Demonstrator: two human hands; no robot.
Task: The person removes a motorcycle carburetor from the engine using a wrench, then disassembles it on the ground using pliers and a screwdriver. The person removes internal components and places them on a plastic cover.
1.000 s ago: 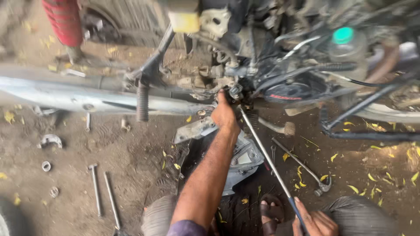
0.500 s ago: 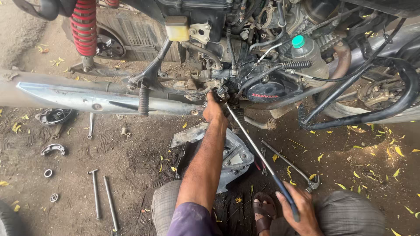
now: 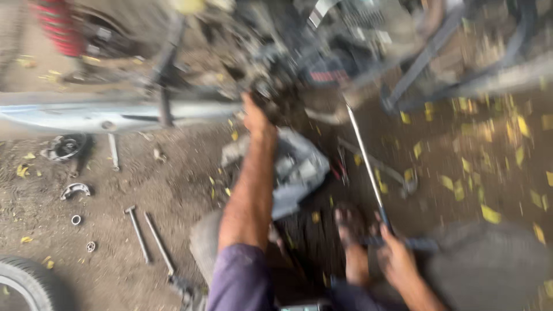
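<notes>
long metal rod [image 3: 364,161] ran steeply from lower right up-left toward the motorcycle engine [image 3: 288,69], upper end blurred | right hand [image 3: 394,259] clenched in a grip around its low handle end | left hand [image 3: 255,118] reached up against the engine, grip unclear in blur | exhaust pipe [image 3: 115,115] lay horizontally left | two long bolts [image 3: 147,233] on dirt floor [image 3: 144,184]

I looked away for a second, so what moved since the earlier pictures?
The long metal rod swung: its top end left the engine and now sits to the right. The right hand still grips its handle, and the left hand stays on the engine. The view is blurred.
</notes>
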